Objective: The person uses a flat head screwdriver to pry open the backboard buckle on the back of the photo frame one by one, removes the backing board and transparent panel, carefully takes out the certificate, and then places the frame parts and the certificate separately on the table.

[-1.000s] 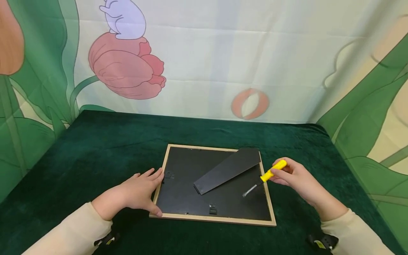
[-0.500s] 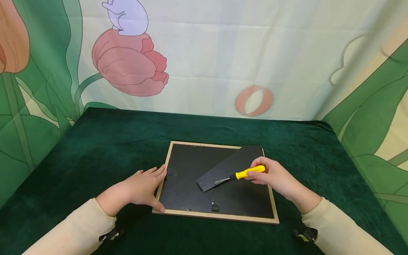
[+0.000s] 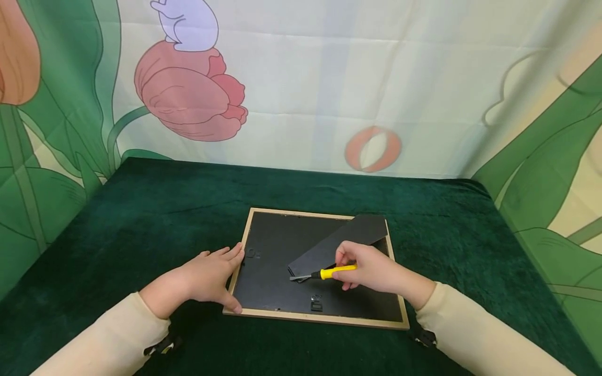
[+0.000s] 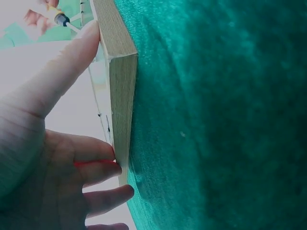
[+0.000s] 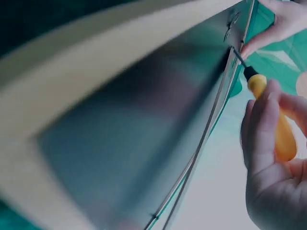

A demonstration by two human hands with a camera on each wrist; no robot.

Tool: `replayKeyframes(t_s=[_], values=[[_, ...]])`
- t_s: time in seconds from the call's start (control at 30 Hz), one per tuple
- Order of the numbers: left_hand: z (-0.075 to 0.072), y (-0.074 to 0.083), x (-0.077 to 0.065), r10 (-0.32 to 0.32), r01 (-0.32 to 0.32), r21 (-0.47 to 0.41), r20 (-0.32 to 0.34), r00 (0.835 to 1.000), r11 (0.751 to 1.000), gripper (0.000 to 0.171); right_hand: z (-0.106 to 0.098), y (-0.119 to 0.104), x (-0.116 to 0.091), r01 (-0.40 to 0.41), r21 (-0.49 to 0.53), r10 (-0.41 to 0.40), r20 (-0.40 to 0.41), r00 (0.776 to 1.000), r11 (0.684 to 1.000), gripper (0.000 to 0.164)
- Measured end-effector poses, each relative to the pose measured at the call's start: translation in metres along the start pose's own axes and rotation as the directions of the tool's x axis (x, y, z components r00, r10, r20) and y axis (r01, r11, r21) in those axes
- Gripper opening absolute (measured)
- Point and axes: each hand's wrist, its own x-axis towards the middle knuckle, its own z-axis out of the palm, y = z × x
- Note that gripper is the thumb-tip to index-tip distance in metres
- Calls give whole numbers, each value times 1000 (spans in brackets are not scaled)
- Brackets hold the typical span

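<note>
A picture frame (image 3: pixel 273 235) with a light wood edge lies back side up, its black backing and black easel stand (image 3: pixel 324 245) showing. My right hand (image 3: pixel 369 266) pinches a screwdriver (image 3: pixel 337 271) by its yellow handle; the metal tip is right at the narrow lower end of the stand. In the right wrist view, fingers and thumb curl round the screwdriver (image 5: pixel 283 134). My left hand (image 3: pixel 209 277) rests on the frame's left side, fingers spread straight along the edge and thumb at the near left corner. The left wrist view shows that thumb against the wooden edge (image 4: pixel 120 38).
Dark green velvet cloth (image 3: pixel 188 198) covers the table under the frame. Small metal hangers (image 3: pixel 316 304) sit on the backing near its front and left edges. Behind the table hangs a curtain (image 3: pixel 301 78) printed with flowers and leaves.
My right hand has carried the screwdriver leftward from the frame's right edge, over the stand, to the stand's narrow end. The left hand has stayed on the frame.
</note>
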Motion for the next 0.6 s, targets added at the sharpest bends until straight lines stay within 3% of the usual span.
replayKeyframes(t_s=[0.27, 0.43, 0.6], values=[[-1, 2, -1, -13, 13, -24, 3, 1000, 1000, 115, 5, -16, 23, 62, -192, -26, 182, 983, 980, 35], [-1, 2, 0, -13, 13, -11, 2, 1000, 1000, 115, 8, -19, 39, 154, -265, -106, 188, 976, 952, 31], [-1, 1, 0, -17, 17, -16, 6, 1000, 1000, 116, 13, -21, 50, 191, -277, -143, 183, 973, 942, 31]])
